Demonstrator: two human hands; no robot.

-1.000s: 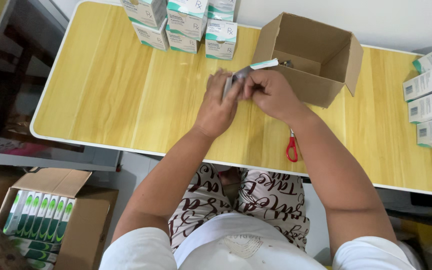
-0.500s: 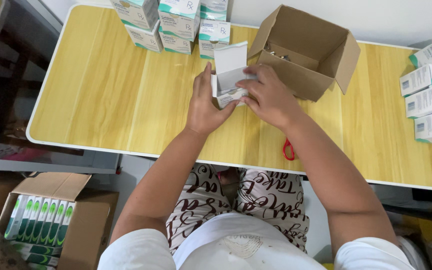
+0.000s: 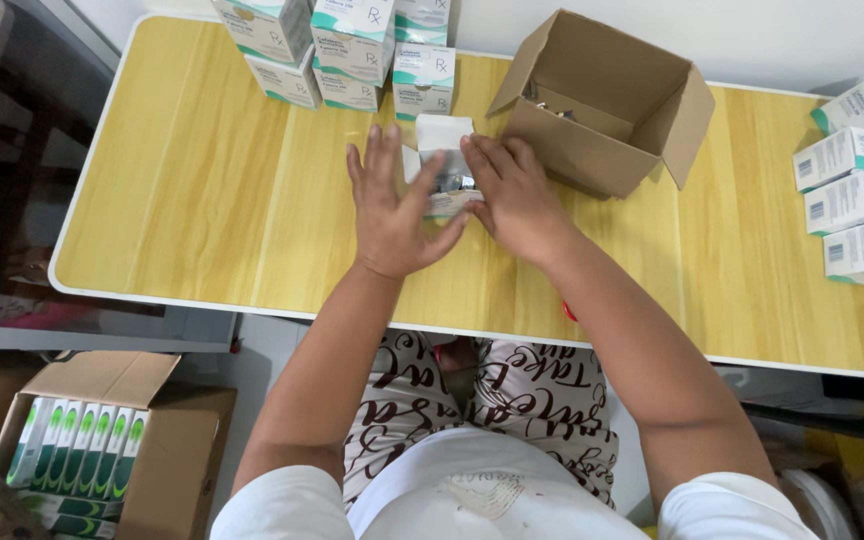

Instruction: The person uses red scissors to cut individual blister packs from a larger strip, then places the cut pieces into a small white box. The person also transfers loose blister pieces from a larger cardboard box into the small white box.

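A small white carton (image 3: 444, 160) with its top flap raised stands on the yellow wooden table (image 3: 192, 210), and small vials show inside it. My left hand (image 3: 392, 205) holds its left side, thumb under the front edge and fingers spread upward. My right hand (image 3: 514, 195) grips its right side with fingers laid along the flap. Both forearms reach in from the lower edge of the view.
An open brown cardboard box (image 3: 602, 105) sits just right of the carton. Stacks of white and teal cartons stand at the table's back (image 3: 352, 50) and right edge (image 3: 852, 200). Another brown box with green packs (image 3: 102, 450) is on the floor at lower left.
The carton has been unfolded from a flat piece into an open box and set down on the table. My left hand's fingers have spread apart.
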